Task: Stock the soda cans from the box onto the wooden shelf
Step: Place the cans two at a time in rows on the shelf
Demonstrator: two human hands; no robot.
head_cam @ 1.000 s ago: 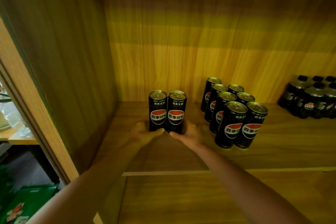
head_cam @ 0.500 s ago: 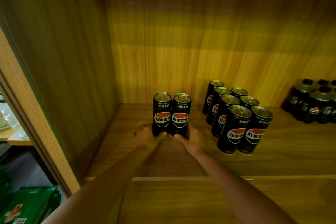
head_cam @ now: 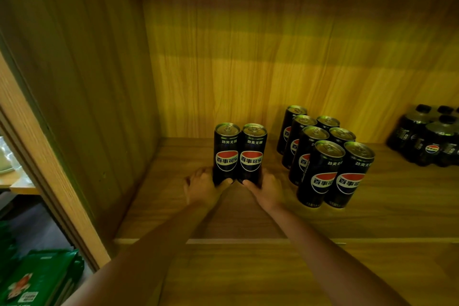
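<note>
Two tall black soda cans stand upright and touching on the wooden shelf [head_cam: 154, 206]. My left hand [head_cam: 202, 187] grips the base of the left can [head_cam: 226, 151]. My right hand [head_cam: 267, 187] grips the base of the right can [head_cam: 252, 153]. Both cans face me with their red and blue logos. To the right, apart from them, stands a block of several identical cans [head_cam: 323, 156] in two rows running toward the back wall. The box is not in view.
A group of dark soda bottles [head_cam: 429, 141] stands at the far right of the shelf. The shelf's left side wall [head_cam: 82, 97] rises close to the held cans. Green packages [head_cam: 42, 278] lie on the floor at lower left, outside the shelf.
Both hands have slid the pair of cans a little deeper into the shelf. The view has shifted slightly.
</note>
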